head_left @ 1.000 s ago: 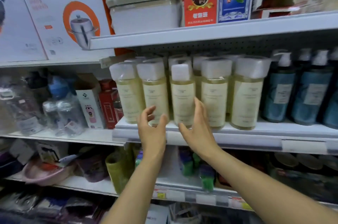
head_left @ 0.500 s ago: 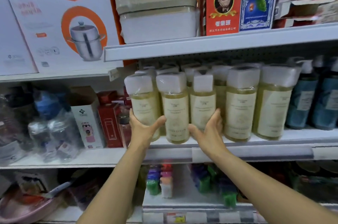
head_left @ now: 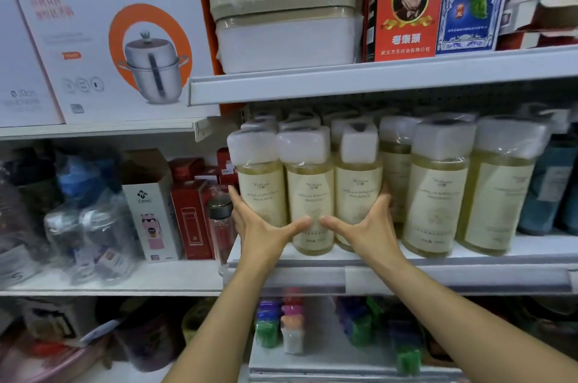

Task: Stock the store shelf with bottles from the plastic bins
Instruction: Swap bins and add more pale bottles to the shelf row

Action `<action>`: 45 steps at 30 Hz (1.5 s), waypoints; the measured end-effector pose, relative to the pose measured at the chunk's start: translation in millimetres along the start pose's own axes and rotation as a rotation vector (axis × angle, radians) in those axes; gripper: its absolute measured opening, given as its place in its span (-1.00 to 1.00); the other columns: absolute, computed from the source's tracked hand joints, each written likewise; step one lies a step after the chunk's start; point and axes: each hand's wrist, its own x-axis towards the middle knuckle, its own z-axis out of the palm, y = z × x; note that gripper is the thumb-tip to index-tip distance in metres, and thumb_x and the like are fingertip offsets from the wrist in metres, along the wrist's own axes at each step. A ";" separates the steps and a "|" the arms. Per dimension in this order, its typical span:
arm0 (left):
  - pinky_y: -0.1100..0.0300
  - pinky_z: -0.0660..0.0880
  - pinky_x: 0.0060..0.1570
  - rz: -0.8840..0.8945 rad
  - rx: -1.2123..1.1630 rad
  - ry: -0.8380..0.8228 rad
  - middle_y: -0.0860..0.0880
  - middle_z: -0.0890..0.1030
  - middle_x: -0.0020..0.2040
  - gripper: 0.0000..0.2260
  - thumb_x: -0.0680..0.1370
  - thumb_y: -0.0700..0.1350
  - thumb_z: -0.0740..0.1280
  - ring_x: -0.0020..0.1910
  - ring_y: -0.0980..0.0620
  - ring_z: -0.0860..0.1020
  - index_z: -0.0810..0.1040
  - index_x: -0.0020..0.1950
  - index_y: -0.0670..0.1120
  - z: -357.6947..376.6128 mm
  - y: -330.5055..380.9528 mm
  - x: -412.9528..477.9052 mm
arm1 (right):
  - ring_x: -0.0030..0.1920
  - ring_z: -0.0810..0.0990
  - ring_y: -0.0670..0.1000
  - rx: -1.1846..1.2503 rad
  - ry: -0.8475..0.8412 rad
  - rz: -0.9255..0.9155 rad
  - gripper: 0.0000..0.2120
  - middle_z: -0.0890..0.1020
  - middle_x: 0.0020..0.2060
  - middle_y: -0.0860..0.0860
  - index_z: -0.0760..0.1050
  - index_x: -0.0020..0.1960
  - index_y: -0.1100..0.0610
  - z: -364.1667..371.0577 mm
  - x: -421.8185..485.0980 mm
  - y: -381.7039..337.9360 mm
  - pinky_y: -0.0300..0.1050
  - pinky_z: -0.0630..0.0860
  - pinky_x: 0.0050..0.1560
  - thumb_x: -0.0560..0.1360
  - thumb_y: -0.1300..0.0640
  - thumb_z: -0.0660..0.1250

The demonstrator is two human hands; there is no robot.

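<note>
— What is that person doing at the shelf [head_left: 438, 271]?

— Facing it and reaching with both arms to the front row of yellow bottles [head_left: 309, 191]. Three are standing side by side at the left end of the board, close to its front edge, and the hands are bracketing that trio from either side.

— Gripping them?

— Pressing, more like. The left hand [head_left: 262, 227] is lying against the outer side of the left bottle, fingers running straight up and thumb stretching across the front. The right hand [head_left: 367, 227] is mirroring it on the right bottle, though its fingers are partly hiding behind the bottle. The two thumb tips are almost meeting low on the middle bottle's label.

— Are the bottles sitting on the board?

— The middle one looks to be. The hands are covering the bases of the other two, so I cannot tell.

— And around them?

— More of the same kind are standing behind and to the right, caps wrapped in clear film. Blue bottles [head_left: 544, 188] are standing further right, red boxes [head_left: 190, 210] to the left, and a pot carton [head_left: 103, 32] above left.
</note>
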 end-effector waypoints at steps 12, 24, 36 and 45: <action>-0.23 0.26 0.47 0.029 -0.016 -0.027 0.05 0.09 0.56 0.32 0.04 0.29 0.65 0.53 -0.05 0.17 -0.21 0.54 0.29 0.2 -8.0 19.4 | 0.04 0.64 -0.28 0.112 -0.071 -0.060 0.10 0.68 0.07 -0.18 0.33 0.44 0.12 14.0 27.5 13.8 -0.36 0.59 -0.07 0.04 -0.25 0.67; 0.30 0.60 -0.08 0.054 -0.254 -0.082 0.09 0.57 0.24 -0.03 0.24 -0.17 0.67 0.15 0.20 0.60 0.20 0.50 0.08 -7.1 -13.0 36.2 | 0.21 0.52 -0.11 0.282 0.007 -0.063 0.20 0.54 0.24 -0.10 -0.01 0.58 -0.01 14.7 31.1 9.8 -0.33 0.50 0.07 0.17 0.09 0.69; 0.34 0.60 -0.09 0.040 -0.272 -0.068 0.07 0.56 0.22 -0.10 0.26 -0.12 0.67 0.17 0.15 0.58 0.20 0.43 0.02 0.7 -12.4 34.4 | 0.06 0.55 -0.20 0.360 -0.001 -0.027 -0.14 0.56 0.13 -0.10 0.21 0.43 0.07 19.1 36.3 16.4 -0.46 0.53 -0.22 0.29 0.22 0.61; -0.07 0.55 0.24 0.031 -0.272 -0.091 0.09 0.55 0.22 -0.10 0.27 0.07 0.61 0.22 0.10 0.55 0.18 0.47 0.10 -3.9 -14.4 32.6 | 0.14 0.57 -0.03 0.318 0.046 0.011 -0.22 0.59 0.10 -0.06 0.25 0.36 0.07 15.8 28.6 10.1 -0.20 0.51 0.02 0.30 0.16 0.62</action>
